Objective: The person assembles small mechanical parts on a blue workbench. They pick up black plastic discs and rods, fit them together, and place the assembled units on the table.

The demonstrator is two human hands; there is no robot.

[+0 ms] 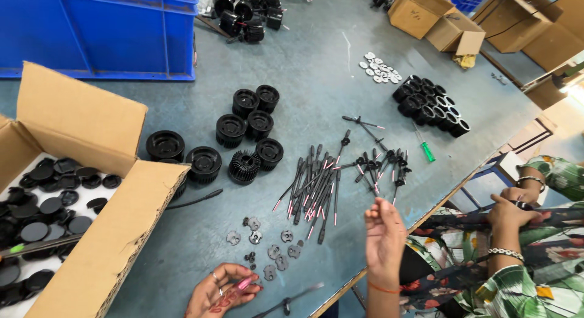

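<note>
1. We are working at a grey table (316,69), seated at its near edge. Step in hand, by our judgement: assy of small parts, picking the next item.
2. Left hand (220,292) is lying palm-up at the near edge, fingers curled partway round a thin pink-tipped part (244,283); the grip looks loose.
3. Right hand (383,236) is hovering above the table edge, fingers partly spread, holding nothing we can make out.
4. Nearest stock: grey discs (271,248) lying just ahead of the left hand; the rod pile (316,187) (black w/ pink tips) sitting beyond, just left of the right hand.
5. Next move, as we judge it, is calling for a reach fwd to the rods or discs w/ the free right hand, pinching one w/o dragging its neighbours.
6. Also present: black sinks (243,132) mid-table, carton (91,190) of black caps on the left, blue crate (103,32) behind it.
7. Another person's hands (511,205) are working at right, apart from ours.
</note>
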